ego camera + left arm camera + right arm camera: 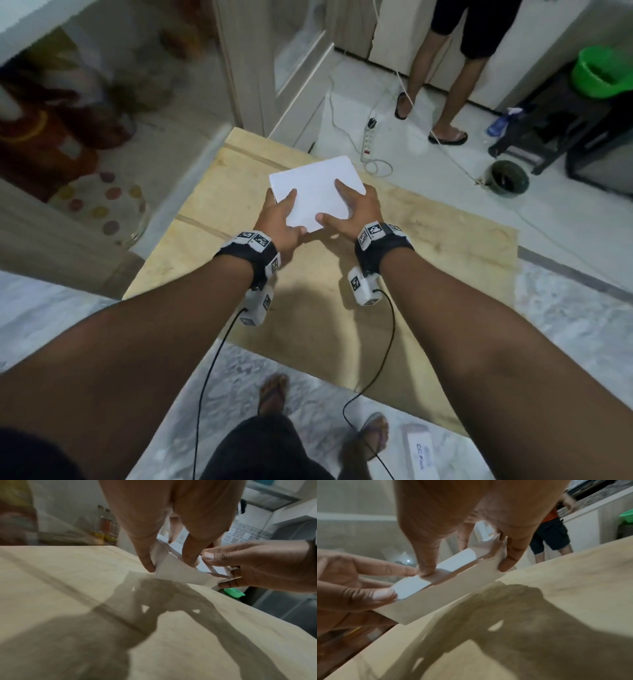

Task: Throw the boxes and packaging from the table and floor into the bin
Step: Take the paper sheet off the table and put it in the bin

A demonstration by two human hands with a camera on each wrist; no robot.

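A flat white box (315,192) is held a little above the wooden table (428,260), near its far edge. My left hand (279,210) grips its left side, thumb on top and fingers underneath. On the right side my right hand (346,205) grips it, fingers spread over the lid. The left wrist view shows the white box (178,572) pinched by the left fingers (147,563) with my right hand (257,566) alongside. In the right wrist view the box (440,596) casts a shadow on the table. A dark round bin (508,178) stands on the floor beyond the table.
A white package with blue print (423,452) lies on the floor by my right foot. A person (445,68) stands at the far counter. A power strip (368,137) and cables lie on the floor. A green bucket (603,72) sits on a dark stand.
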